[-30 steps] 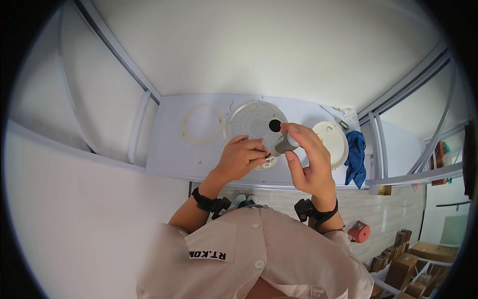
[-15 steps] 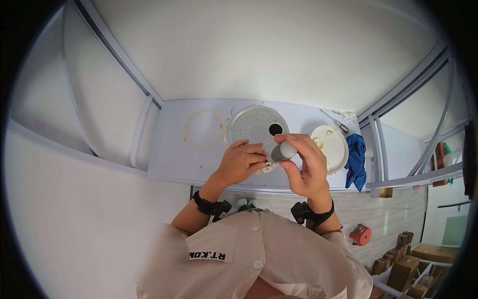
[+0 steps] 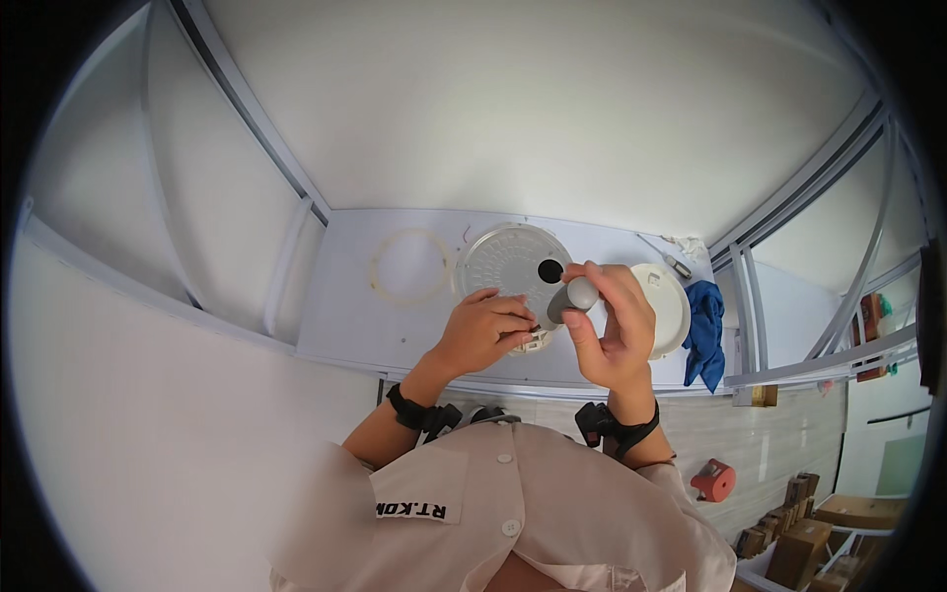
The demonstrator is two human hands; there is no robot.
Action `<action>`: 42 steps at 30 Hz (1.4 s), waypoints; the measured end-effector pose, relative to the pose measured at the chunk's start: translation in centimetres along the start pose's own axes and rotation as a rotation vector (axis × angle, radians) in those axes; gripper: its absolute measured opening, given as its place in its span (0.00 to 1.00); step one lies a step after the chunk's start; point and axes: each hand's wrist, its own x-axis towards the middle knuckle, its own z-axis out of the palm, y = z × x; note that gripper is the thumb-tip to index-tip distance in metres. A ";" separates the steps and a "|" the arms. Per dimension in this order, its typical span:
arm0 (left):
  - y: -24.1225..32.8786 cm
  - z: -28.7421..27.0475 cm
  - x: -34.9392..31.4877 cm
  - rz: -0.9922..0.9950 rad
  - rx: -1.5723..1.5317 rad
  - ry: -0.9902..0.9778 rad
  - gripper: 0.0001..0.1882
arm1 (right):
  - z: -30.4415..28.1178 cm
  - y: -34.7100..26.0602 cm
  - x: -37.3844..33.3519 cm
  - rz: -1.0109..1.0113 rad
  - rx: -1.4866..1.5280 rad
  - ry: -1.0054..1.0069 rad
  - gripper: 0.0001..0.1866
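R hand (image 3: 610,331) grip closed on grey cylinder (image 3: 570,299); L hand (image 3: 483,331) pinches its end.

A: Left hand (image 3: 483,331)?
B: Fingers curled tight, pinching, knuckles up, forearm in from lower edge w/ dark wrist strap.
A: Right hand (image 3: 612,331)?
B: Raised, palm toward left, thumb & fingers closed round sth. Same strap.

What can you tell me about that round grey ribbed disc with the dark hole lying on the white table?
The round grey ribbed disc lies flat on the white table, looking like moulded plastic, with fine radial ribs and one dark round hole near its right edge. A thin pale ring lies left of it, a white round lid right. The left hand covers its lower rim.
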 end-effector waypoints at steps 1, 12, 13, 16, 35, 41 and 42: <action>0.1 0.0 0.0 -0.001 0.000 -0.001 0.10 | 0.4 -0.3 0.2 0.040 0.087 0.012 0.25; 0.2 -0.3 -0.2 0.005 0.040 -0.031 0.10 | -0.4 -0.5 -0.5 0.047 -0.102 -0.091 0.27; 0.2 -0.1 -0.1 0.001 0.024 -0.011 0.10 | 0.0 -0.6 -0.4 0.122 -0.016 -0.057 0.29; 0.0 0.1 -0.1 0.036 0.009 0.032 0.10 | 0.0 -0.1 0.0 0.130 0.070 -0.023 0.28; 0.5 -0.6 0.1 -0.131 -0.346 0.133 0.09 | -0.1 -0.9 1.0 0.053 -0.047 -0.025 0.25; 1.0 -2.8 -0.1 -0.004 0.217 0.329 0.11 | -1.3 -0.3 0.3 0.109 -0.124 -0.065 0.27; 1.0 -2.8 -0.6 -0.074 0.252 0.319 0.11 | -1.3 -0.5 0.4 0.131 -0.055 -0.082 0.27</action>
